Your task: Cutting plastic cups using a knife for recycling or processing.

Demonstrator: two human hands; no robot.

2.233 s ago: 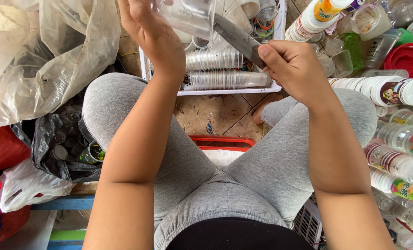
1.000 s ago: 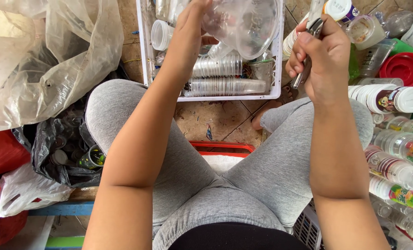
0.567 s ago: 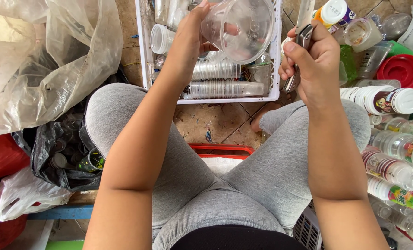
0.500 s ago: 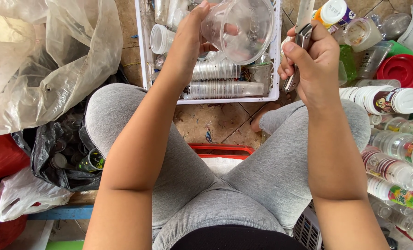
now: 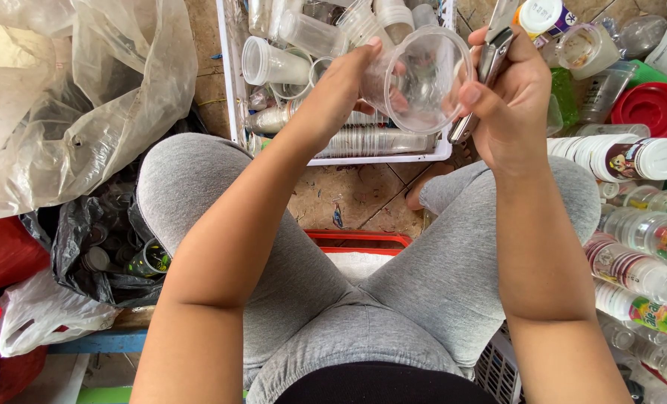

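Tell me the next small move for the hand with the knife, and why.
Probably bring the knife in the right hand across to the rim of the clear plastic cup. The left hand holds that cup tilted, mouth toward the camera, right beside the blade, above the white crate of cups.

Near the top centre of the frame, the left hand (image 5: 341, 90) is gripping a clear round plastic cup (image 5: 423, 78), its open mouth tilting toward the camera. The right hand (image 5: 509, 101) is clutching a slim metal knife (image 5: 490, 63) just beside the cup's rim. Behind them a white plastic crate (image 5: 225, 75) is holding stacked clear cups. A large crumpled clear plastic bag (image 5: 79, 97) is lying at upper left.
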